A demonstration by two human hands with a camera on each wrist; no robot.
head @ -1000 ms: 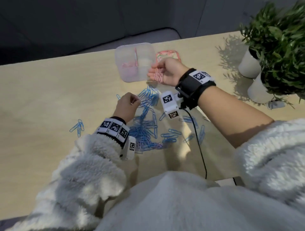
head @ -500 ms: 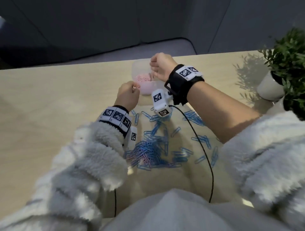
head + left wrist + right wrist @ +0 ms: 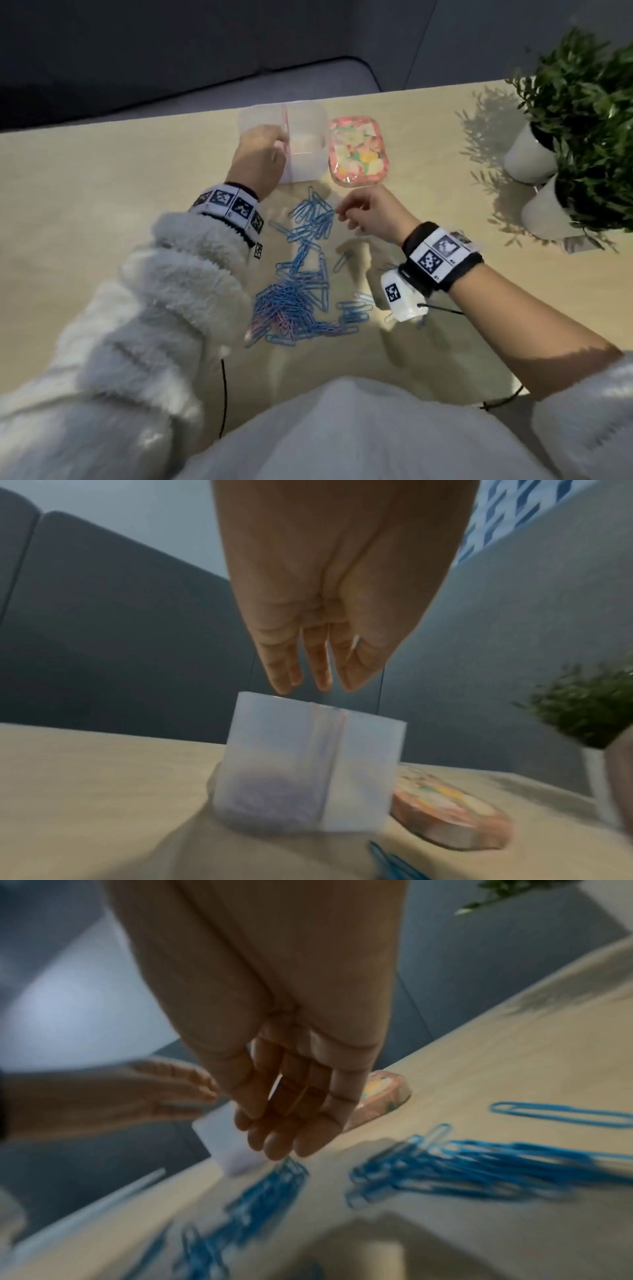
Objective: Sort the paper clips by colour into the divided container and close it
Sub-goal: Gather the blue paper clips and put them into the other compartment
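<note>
while the left hand (image 3: 260,154) hangs with loose straight fingers over the left compartment of the divided container (image 3: 308,150), holding nothing, the right hand (image 3: 370,216) is relaxed and empty just above the blue paper clips (image 3: 301,284) on the table (image 3: 102,205); the lid (image 3: 358,150) lies beside the container.

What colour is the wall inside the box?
Pink, the divider in the box; head view shows it best.

Frosted translucent plastic container (image 3: 308,147), glossy blue-coated paper clips (image 3: 301,294), matt pale wood-look table (image 3: 102,192), fluffy fleece sleeves (image 3: 144,308)
</note>
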